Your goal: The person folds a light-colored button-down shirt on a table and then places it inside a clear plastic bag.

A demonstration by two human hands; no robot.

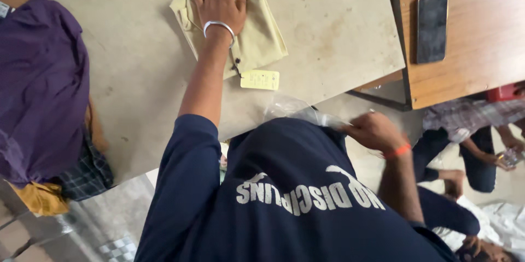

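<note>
My left hand [219, 0], with a silver bangle on the wrist, lies flat with the palm down on a folded khaki garment [263, 40] at the far side of a grey table [328, 27]. A yellow paper tag [260, 80] hangs from the garment on a short string. My right hand [374, 131], with an orange band on the wrist, is closed on a crumpled clear plastic bag [292, 109] at the table's near edge, just above my dark blue shirt.
A pile of purple cloth [41, 81] sits on the table's left, with plaid cloth [87, 174] and mustard cloth [38, 196] under it. A dark phone [432, 28] lies on a wooden desk [481, 54] at the right. Another person [465, 136] sits low on the floor at the right.
</note>
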